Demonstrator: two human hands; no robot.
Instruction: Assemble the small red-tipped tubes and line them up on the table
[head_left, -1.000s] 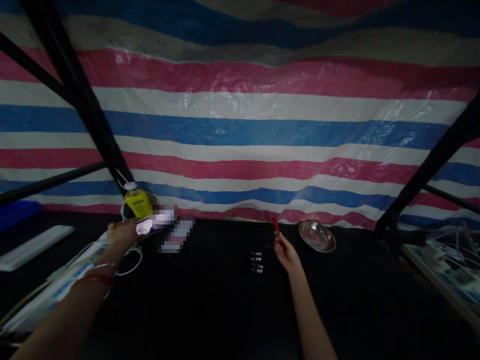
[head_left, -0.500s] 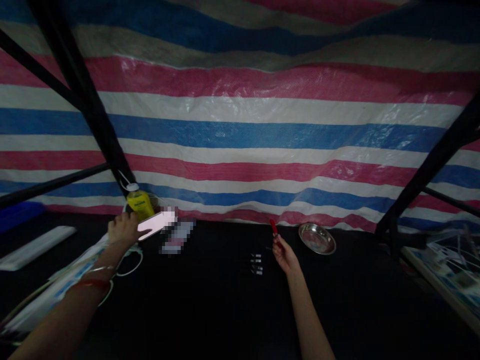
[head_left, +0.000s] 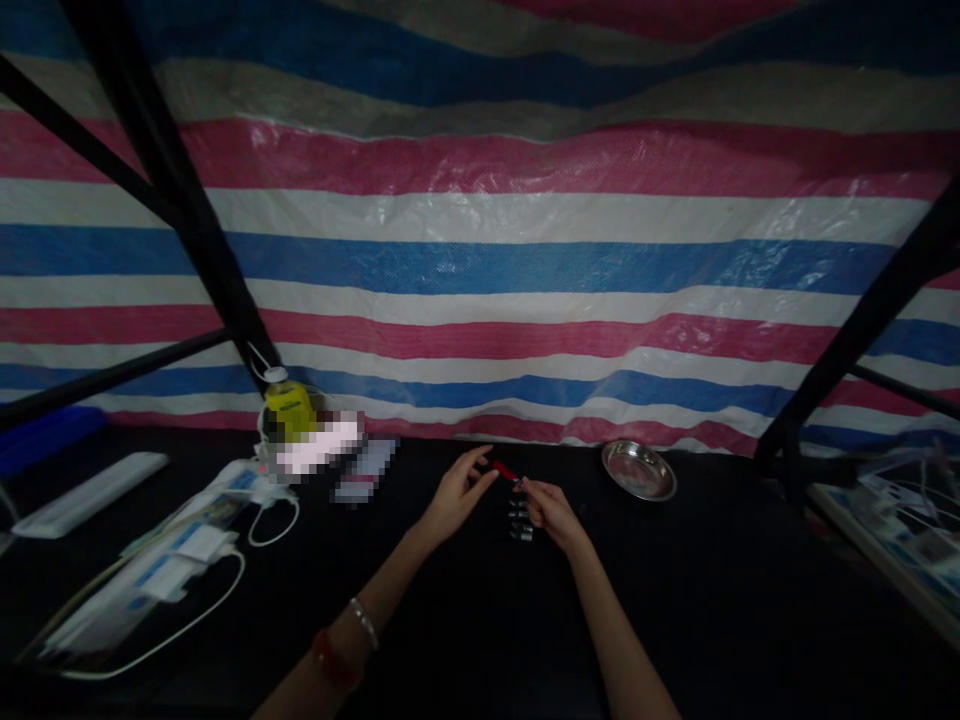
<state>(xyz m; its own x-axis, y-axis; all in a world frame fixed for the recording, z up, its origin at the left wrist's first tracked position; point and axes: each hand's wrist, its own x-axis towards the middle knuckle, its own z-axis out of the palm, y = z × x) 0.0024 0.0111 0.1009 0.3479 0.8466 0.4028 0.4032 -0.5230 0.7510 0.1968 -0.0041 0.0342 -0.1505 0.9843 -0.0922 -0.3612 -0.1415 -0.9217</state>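
Note:
My right hand (head_left: 553, 512) is closed on one end of a small red tool (head_left: 506, 470), which points up and to the left. Close to the tool's other end, my left hand (head_left: 454, 494) has its thumb and fingers apart and holds nothing. Several small metallic pieces (head_left: 520, 533) lie in a column on the black table (head_left: 465, 630), just left of my right hand and partly hidden by it. To the right of that hand sits a round metal dish (head_left: 639, 471).
At the left are a yellow bottle (head_left: 291, 408), blurred-out flat items (head_left: 366, 472), a power strip (head_left: 172, 570) with white cables, a long white bar (head_left: 91, 495) and a blue tray (head_left: 49, 437). Black frame bars slant on both sides before a striped sheet (head_left: 480, 270).
My left hand has left the bright flat item beside the bottle and come right, near the red tool. My right hand has shifted slightly left, and the tool now tilts further left.

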